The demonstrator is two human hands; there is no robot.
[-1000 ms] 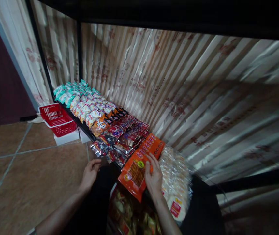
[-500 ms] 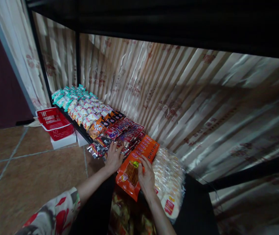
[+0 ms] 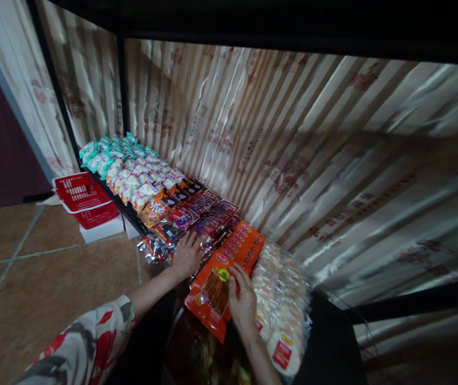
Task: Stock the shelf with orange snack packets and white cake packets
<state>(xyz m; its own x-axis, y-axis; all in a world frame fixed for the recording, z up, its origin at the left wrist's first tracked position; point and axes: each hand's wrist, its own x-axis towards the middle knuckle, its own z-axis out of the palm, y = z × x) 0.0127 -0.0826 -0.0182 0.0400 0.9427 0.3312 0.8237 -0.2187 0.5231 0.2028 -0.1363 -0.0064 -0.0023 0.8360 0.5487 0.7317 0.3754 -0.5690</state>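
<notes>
My left hand (image 3: 186,256) lies on the dark red snack packets (image 3: 208,219), fingers stretched out and slightly spread. These shiny packets overlap in rows on the low black shelf. To their right is a large orange snack packet (image 3: 223,278) with a picture of brown strips, its lower end jutting past the shelf's front. Against that packet's right side rests my right hand (image 3: 243,299), fingers loosely bent and thumb apart, touching its face without a visible grip. Clear bags of round white food (image 3: 283,305) lie just right of this hand.
Further left along the shelf sit small orange-and-black packets (image 3: 157,208), white packets (image 3: 128,184) and green-and-white packets (image 3: 100,152). A red basket (image 3: 88,200) stands on a white box on the tiled floor. Black frame bars and a pleated curtain (image 3: 229,117) surround the shelf.
The view has shifted slightly and sits a little closer to the shelf. Both hands stay in nearly the same places, left on the dark red packets, right on the orange packet.
</notes>
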